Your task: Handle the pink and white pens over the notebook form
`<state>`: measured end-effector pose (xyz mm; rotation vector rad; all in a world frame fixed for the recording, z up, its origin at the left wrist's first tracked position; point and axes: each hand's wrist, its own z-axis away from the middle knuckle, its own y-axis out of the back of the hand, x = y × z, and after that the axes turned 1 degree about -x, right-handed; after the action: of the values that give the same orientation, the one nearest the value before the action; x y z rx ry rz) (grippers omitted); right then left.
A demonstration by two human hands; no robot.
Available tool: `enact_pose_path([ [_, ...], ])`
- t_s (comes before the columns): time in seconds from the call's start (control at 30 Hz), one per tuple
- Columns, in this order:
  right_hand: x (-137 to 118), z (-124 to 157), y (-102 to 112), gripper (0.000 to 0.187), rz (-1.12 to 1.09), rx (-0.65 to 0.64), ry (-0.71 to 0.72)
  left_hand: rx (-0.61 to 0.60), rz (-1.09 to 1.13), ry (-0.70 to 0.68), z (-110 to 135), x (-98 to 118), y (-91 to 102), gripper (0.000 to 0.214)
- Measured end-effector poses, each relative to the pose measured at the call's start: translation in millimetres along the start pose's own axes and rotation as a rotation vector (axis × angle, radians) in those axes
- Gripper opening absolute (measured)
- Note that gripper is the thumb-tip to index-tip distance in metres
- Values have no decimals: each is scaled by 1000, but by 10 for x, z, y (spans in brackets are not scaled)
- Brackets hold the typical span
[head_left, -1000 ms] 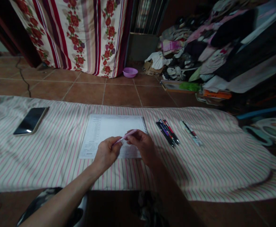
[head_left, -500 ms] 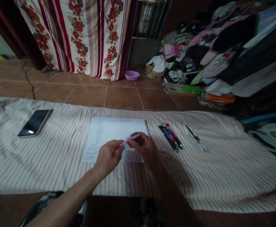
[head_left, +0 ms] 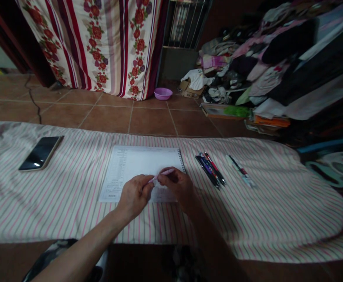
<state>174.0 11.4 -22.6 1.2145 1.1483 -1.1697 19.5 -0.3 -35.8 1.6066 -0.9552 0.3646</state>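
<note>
Centrally, a slim pale-pink pen (head_left: pixel 167 172) is held in both hands above the lower part of a spiral-bound notebook (head_left: pixel 150 158). One end of the pen is pinched between the thumb and bent fingers of the left hand (head_left: pixel 134 196); the other portion is gripped by the thumb and curled fingers of the right hand (head_left: pixel 178 186). The fingers of both hands are closed narrowly on the barrel, and only a short length of it is exposed between them. The pen is tilted, its right end being pointed up and away. Whether its tip is capped cannot be told, as the left end is covered by the fingers.

The notebook is laid flat on a striped cloth (head_left: pixel 71 203), with its coil at the right edge. Small print is seen along its left side; the wording cannot be read. To the right, a cluster of pens (head_left: pixel 211 170) is placed side by side, dark, purple and red barrels being noted. Farther right, a light-and-dark pen (head_left: pixel 241 171) is set apart at a slant. A smartphone (head_left: pixel 40 153) is positioned at far left, screen up.

Beyond the cloth, a purple basin (head_left: pixel 163 93) is stood on the tiled floor (head_left: pixel 109 113) near a floral curtain (head_left: pixel 109 51).
</note>
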Motion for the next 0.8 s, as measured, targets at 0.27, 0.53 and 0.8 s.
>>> enact_pose_path([
  [0.27,121,-15,-19,26,179,98,59,1,-10,-12,10,0,-4,23],
  [0.53,73,4,-44,30,158,108,37,52,65,-31,47,-33,-29,29],
  [0.8,122,-2,-49,33,176,94,0,86,90,47,48,-2,-42,25],
])
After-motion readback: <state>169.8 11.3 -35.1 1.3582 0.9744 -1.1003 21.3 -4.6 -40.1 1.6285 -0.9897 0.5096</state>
